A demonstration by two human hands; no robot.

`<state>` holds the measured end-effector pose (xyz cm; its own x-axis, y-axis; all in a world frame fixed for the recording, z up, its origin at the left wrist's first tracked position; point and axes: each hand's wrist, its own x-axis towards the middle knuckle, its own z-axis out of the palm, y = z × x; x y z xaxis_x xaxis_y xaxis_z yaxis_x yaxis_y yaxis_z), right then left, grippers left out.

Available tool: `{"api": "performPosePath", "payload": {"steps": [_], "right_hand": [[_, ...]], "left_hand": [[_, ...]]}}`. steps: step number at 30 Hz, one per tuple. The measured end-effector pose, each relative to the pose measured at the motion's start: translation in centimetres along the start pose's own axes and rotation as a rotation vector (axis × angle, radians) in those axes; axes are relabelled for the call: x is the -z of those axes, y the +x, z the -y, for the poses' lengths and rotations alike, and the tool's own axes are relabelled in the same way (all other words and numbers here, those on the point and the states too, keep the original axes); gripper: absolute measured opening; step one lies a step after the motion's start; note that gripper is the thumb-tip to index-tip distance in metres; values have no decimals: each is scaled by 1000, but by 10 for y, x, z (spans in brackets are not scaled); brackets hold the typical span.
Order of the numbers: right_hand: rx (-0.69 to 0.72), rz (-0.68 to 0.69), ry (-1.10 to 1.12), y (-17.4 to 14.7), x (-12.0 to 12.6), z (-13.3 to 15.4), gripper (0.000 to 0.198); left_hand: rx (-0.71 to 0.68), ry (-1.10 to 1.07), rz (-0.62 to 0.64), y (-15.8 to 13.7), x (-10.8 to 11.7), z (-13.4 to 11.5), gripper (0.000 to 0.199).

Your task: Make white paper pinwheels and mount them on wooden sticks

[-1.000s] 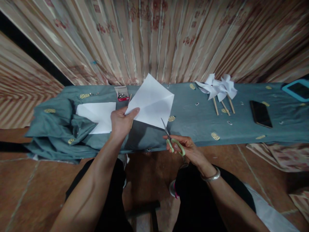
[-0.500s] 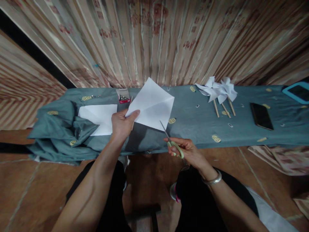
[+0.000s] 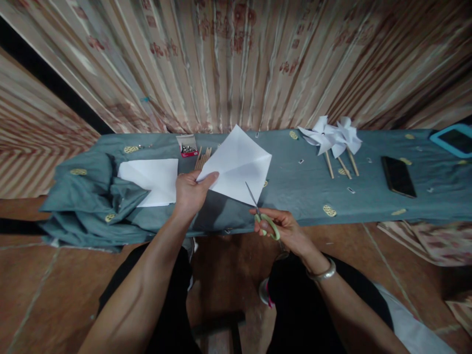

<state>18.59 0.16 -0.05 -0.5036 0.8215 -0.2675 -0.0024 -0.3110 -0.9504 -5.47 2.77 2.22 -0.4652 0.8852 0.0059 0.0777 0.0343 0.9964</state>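
Note:
My left hand (image 3: 193, 191) pinches a white square sheet of paper (image 3: 239, 160) by its left corner, thumb on top. Faint crease lines run across the sheet, which is held above the cloth. In my right hand (image 3: 282, 226) are scissors (image 3: 267, 227) with pale green handles, fingers through the loops. The scissor blades overlap the sheet's lower corner; whether they have cut into it I cannot tell. Behind my left hand lie several wooden sticks (image 3: 202, 158), partly covered by the sheet. Beside them stands an open small box (image 3: 189, 149) of metal pins.
A stack of white paper (image 3: 155, 179) lies left, partly under bunched teal cloth (image 3: 88, 191). Several paper pinwheels (image 3: 326, 140) on sticks rest to the right, near a black phone (image 3: 398, 176) and a blue-framed device (image 3: 455, 141). A pleated curtain (image 3: 236, 64) hangs behind.
My left hand and the sheet have shifted slightly right and towards me, uncovering more of the wooden sticks. The scissors stay almost in place at the sheet's lower corner.

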Motion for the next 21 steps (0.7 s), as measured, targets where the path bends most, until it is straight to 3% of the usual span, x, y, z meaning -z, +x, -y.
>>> {"api": "performPosePath", "payload": {"steps": [21], "right_hand": [[-15,-13,74,6,0,-8,47]], "left_hand": [[59,-48,30,-3,-3,1,24]]}}
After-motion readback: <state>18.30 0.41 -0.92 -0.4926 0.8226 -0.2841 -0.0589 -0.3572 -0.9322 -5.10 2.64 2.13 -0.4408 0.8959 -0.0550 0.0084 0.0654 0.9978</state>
